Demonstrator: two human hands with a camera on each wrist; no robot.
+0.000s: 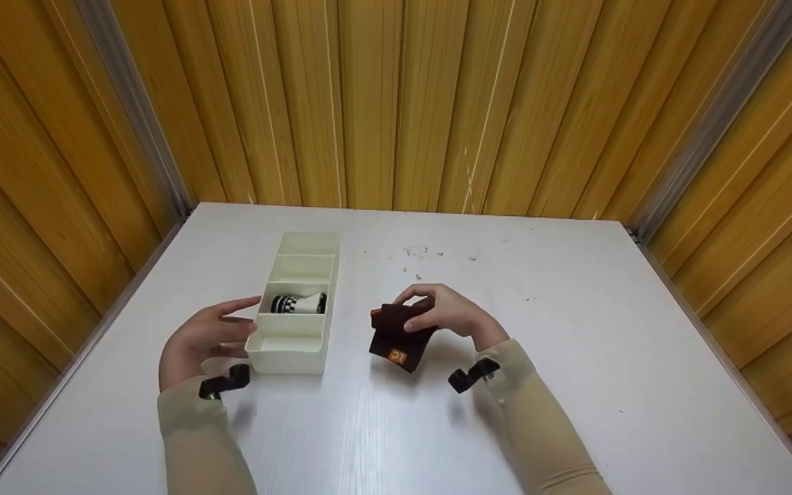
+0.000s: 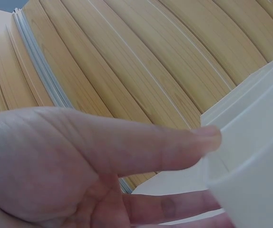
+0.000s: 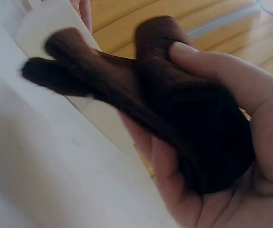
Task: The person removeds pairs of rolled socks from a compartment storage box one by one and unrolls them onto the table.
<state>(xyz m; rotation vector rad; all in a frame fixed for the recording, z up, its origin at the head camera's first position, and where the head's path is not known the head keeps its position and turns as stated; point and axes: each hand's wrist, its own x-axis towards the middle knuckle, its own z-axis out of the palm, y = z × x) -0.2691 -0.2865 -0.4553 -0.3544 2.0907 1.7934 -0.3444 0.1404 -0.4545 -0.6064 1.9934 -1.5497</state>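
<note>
The right hand [image 1: 447, 313] is gripping a rolled pair of dark brown socks [image 1: 399, 335] just above the white table [image 1: 575, 357], thumb and fingers curling round the bundle's thick upper end while its long axis is slanting down and toward the person, the loose end with an orange label hanging lowest. The left hand [image 1: 207, 337] is lying relaxed with straight fingers touching the near left wall of the cream divided organiser box [image 1: 286, 359], which is holding a black-and-white rolled sock [image 1: 298, 303] in a middle compartment, left of the brown socks.
</note>
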